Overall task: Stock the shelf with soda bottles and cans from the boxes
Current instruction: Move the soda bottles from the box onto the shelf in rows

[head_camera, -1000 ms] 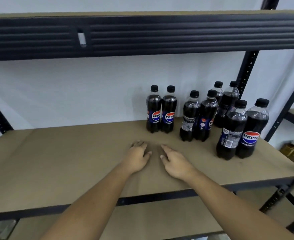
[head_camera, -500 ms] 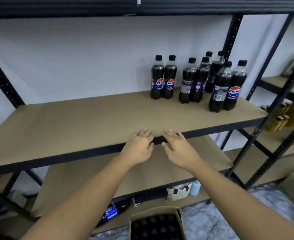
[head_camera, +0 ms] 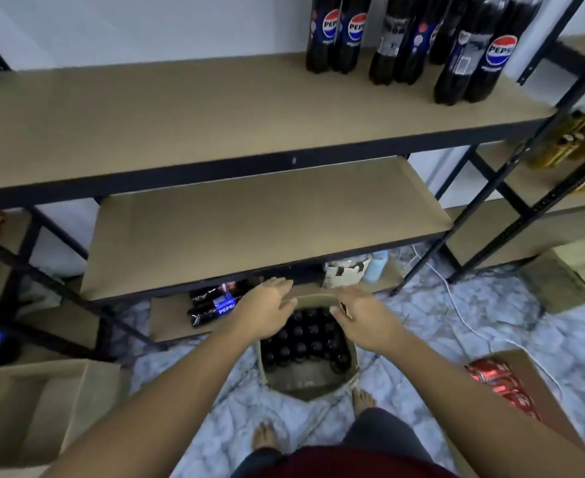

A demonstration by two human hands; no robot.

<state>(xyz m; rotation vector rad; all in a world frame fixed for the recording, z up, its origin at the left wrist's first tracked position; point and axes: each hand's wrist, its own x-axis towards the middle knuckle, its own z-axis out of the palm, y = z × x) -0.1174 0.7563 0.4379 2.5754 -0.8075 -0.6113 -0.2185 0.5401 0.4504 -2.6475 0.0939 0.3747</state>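
Item: open box [head_camera: 301,384] packed upright with soda bottles [head_camera: 301,339], your left hand [head_camera: 270,312] and right hand [head_camera: 362,322] hovering over its far rim, fingers relaxed, holding nothing; risk: tight-packed bottles lifted by the caps could slip back and topple neighbours.

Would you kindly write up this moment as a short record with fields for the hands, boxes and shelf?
left hand: open, over the far rim of the bottle box
right hand: open, alongside, holding nothing
bottle box: open, packed with dark bottles
upper shelf: Pepsi bottles standing at its right end
can box: red cans inside
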